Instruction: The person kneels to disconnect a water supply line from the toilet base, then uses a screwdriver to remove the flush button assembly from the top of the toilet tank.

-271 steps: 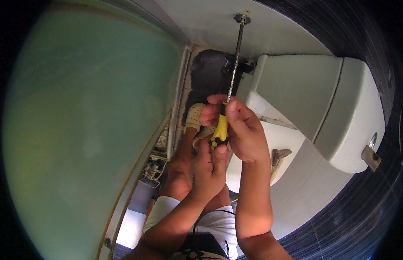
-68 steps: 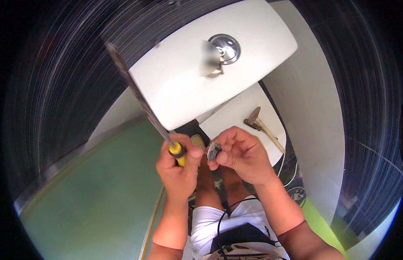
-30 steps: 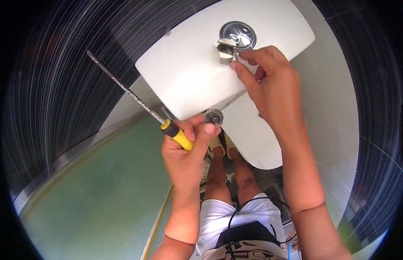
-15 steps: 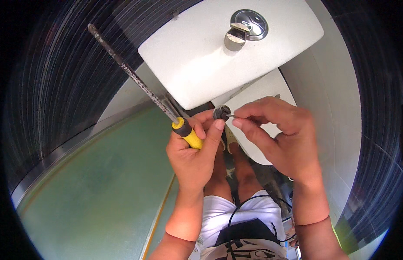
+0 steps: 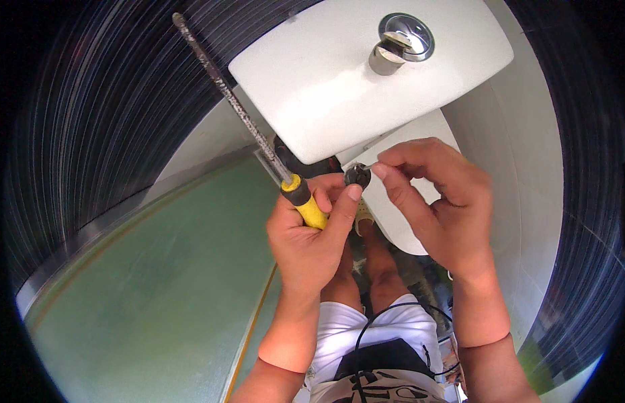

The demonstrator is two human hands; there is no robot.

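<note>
My left hand (image 5: 304,245) is closed round the yellow-and-black handle of a long screwdriver (image 5: 312,211). Its worn, spotted shaft slants up to the far left. Between the same hand's thumb and fingers sits a small dark round part (image 5: 357,175) with a rough, hollow-looking face. Thumb and forefinger of my right hand (image 5: 450,215) pinch a thin metal pin (image 5: 371,166), whose other end is at the upper right edge of the dark part. Whether the pin goes into it, I cannot tell.
Ahead is a white toilet tank (image 5: 312,87) with a round chrome flush button (image 5: 410,37) and a small cylindrical metal piece (image 5: 386,57) on its lid. Below it is the white toilet lid (image 5: 400,228). A greenish glass panel (image 5: 158,269) fills the left. A black cable (image 5: 359,336) crosses my lap.
Both hands stay together at the dark part. My left hand, with the screwdriver and the part, has shifted slightly right in the picture. The pin now slants more upward from the part.
</note>
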